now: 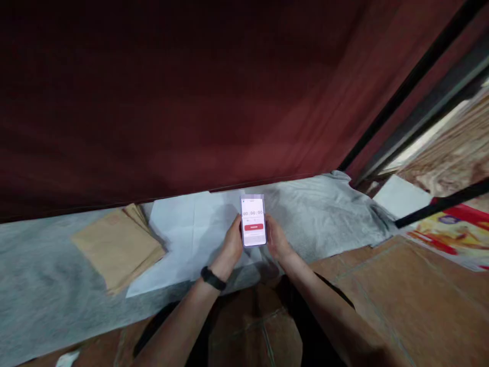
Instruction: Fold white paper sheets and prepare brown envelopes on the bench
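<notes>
I hold the phone [253, 220] just below the centre of the frame, my left hand [232, 239] and right hand [277, 238] gripping its opposite long edges. I judge it light and rigid, probably slick and breakable; those edges suit holding best, leaving its lit face uncovered.

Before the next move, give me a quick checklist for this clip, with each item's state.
1. Phone held by both the left hand and the right hand: ok.
2. Screen lit and facing the wearer: ok.
3. Timer digits at zero: ok, 00:00:00.
4. Label on the red button legible: cannot tell, too small.
5. Brown paper stack squared up: not ok, edges fanned.
</notes>
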Demonstrator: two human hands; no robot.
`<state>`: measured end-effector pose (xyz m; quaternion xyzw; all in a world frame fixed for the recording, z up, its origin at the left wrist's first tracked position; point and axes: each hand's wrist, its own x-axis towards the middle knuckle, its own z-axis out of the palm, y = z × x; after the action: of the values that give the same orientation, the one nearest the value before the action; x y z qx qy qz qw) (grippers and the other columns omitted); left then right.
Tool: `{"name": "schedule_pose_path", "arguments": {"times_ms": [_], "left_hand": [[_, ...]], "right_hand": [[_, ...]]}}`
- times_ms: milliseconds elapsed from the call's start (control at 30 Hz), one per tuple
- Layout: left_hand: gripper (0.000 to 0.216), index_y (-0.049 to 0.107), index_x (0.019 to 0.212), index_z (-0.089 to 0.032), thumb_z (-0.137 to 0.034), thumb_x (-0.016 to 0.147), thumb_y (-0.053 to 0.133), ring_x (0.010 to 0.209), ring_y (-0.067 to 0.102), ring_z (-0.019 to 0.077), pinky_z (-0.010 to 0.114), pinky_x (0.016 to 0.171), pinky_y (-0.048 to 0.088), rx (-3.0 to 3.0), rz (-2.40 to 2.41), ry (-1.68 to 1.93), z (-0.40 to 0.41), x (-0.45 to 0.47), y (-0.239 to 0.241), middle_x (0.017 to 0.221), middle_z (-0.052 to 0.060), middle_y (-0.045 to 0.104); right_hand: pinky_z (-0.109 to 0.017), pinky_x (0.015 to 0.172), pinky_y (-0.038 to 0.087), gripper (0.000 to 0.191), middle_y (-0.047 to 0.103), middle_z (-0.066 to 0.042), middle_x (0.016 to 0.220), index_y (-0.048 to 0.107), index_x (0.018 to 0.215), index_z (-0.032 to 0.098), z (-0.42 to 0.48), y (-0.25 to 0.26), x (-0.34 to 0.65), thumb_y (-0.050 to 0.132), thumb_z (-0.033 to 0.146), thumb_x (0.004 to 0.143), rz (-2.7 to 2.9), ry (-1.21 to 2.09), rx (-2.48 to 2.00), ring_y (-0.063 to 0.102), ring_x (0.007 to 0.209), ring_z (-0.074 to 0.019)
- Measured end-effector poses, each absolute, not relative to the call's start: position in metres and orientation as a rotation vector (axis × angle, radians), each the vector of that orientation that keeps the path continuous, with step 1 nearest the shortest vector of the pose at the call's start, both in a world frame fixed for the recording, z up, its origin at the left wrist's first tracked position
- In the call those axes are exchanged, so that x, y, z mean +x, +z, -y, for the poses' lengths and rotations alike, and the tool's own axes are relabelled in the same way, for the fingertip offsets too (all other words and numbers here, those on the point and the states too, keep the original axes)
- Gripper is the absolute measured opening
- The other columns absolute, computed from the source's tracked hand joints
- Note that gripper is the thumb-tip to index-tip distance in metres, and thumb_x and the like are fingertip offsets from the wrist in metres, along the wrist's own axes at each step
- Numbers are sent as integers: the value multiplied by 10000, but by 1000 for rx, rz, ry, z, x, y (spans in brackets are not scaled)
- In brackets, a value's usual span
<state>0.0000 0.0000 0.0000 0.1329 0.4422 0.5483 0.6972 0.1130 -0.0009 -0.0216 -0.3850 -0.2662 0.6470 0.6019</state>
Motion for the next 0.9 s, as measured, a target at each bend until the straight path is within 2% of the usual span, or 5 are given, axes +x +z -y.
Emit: {"name": "schedule_pose_path", "arguments": {"times_ms": [167,333,667,900], "left_hand": [[342,708,1013,-134,-373,1021,463,894,746,197,321,897,577,293,-978,1213,-4,1,-2,944,44,784],[344,705,1014,-137,-353,1032,438,879,746,191,320,893,577,269,-991,1216,-8,0,-1,942,47,785],[352,713,1017,-124,-333,1030,429,828,743,187,329,888,569,298,-967,1243,-11,0,0,938,55,786],[381,713,1064,-130,-373,1033,421,921,740,193,336,942,552,319,-953,1225,-12,0,-7,1005,58,785]], "right_hand": [[-406,778,575,249,721,2,810,689,777,265,2,-19,113,770,495,723,603,1498,-887,666,862,-251],[-411,820,558,250,732,-9,807,707,788,233,1,-6,110,720,476,735,590,1506,-919,677,888,-265],[-419,790,551,174,708,-7,739,686,741,248,0,3,108,731,413,711,535,1509,-940,677,852,-271],[-412,765,558,174,692,-12,708,681,741,237,1,5,109,718,404,709,529,1522,-949,682,823,-266]]}}
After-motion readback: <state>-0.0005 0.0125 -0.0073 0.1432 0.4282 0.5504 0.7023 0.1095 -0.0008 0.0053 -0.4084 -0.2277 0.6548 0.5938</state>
